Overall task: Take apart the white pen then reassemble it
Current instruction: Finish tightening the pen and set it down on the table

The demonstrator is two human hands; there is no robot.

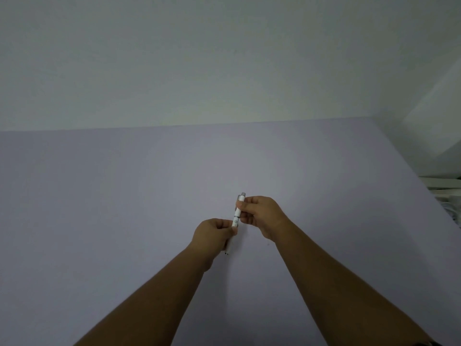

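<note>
I hold the white pen point(236, 219) in both hands above the pale lilac table point(124, 208). The pen runs steeply from lower left to upper right, in one piece as far as I can see. My right hand point(262, 216) pinches its upper half, just below the grey clip and push-button end. My left hand point(214, 236) grips the lower half, and the pen's tip pokes out beneath that hand. A small printed pattern shows on the barrel between the two hands.
The table's far edge meets a plain white wall point(224, 58). At the right edge stand a white shelf or frame point(444, 183) and some pale items below it. The table's right edge slants down toward the lower right.
</note>
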